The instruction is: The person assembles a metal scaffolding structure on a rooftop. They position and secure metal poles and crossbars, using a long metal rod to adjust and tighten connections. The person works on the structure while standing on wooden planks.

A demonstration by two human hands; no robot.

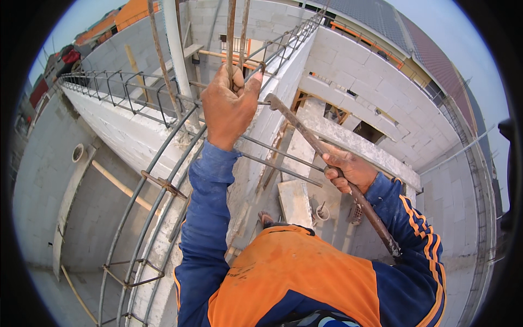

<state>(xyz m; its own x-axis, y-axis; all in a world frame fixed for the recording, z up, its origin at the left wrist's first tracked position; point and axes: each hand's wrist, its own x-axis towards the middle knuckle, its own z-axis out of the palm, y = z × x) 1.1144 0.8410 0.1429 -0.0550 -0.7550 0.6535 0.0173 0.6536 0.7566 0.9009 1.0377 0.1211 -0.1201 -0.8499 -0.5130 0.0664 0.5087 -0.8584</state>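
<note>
My left hand point(231, 106) is closed round a rusty upright rebar point(231, 35) where the beam cages meet, with a second upright rod point(243, 32) close beside it. In my right hand point(351, 169) is a long, rusty rebar bending bar point(310, 139), gripped partway along its shaft. Its notched head point(272, 102) sits by my left wrist, at the end of a short rod that comes out from behind that wrist. The bar's lower end lies along my right forearm. Below my left hand, two rebar ends point(283, 171) stick out to the right.
A curved rebar cage point(147, 234) with stirrups runs down the left over a concrete wall top. Another cage point(136, 90) lies along the white block wall point(114, 117). Far below are a bucket point(322, 211) and a pale slab point(295, 203). A pale upright pole point(178, 54) stands left.
</note>
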